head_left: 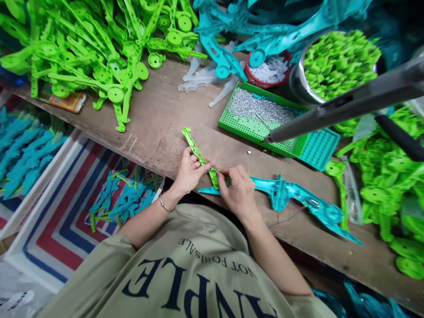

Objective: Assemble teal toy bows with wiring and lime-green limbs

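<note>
Between my hands, near the table's front edge, is a long green plastic part (195,149) with a rounded end pointing away from me. My left hand (189,172) is closed around its middle, thumb on top. At the near end of the part, my right hand (239,191) pinches with thumb and forefinger; what is between those fingertips is too small to make out. A long turquoise plastic part (298,198) lies on the table just right of and behind my right hand, partly covered by it. A thin wire (287,217) lies beside it.
A green basket (225,121) holds many small metal pieces. A dark screwdriver-like tool (344,104) hangs over it from the right. Green parts (112,66) pile at the left; a metal pot (300,79) and red basket (249,75) stand behind. A striped bin (62,221) sits below left.
</note>
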Demonstrator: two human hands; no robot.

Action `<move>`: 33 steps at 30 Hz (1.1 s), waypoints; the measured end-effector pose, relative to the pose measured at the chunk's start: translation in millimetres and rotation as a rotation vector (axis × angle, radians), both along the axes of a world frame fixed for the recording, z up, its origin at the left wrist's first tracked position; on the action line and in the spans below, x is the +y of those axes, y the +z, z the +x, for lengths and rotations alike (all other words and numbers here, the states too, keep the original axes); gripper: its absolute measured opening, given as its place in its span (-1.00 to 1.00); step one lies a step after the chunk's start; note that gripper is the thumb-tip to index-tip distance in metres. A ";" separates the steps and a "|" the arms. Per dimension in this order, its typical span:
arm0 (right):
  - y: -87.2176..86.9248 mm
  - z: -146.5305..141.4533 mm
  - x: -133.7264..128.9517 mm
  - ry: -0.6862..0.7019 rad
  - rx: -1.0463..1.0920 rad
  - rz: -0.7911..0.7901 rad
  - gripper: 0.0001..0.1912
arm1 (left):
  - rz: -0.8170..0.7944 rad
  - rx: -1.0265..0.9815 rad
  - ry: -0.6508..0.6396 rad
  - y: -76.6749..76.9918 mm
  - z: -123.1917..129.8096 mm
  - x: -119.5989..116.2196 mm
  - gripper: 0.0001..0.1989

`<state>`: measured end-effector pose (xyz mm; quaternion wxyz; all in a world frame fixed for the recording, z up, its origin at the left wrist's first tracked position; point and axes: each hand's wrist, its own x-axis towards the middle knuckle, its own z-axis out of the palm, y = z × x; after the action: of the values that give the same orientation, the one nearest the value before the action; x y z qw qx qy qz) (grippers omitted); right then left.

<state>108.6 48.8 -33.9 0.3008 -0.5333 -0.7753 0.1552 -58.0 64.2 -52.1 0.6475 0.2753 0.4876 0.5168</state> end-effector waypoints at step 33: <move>9.6 17.7 -6.6 -0.130 0.007 -0.209 -0.83 | 0.104 0.543 0.012 0.6 -3.0 -3.3 0.04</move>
<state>126.3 42.2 -24.3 0.2558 -0.6102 -0.7176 0.2173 -61.0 60.9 -51.5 0.4751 0.4338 0.6176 0.4524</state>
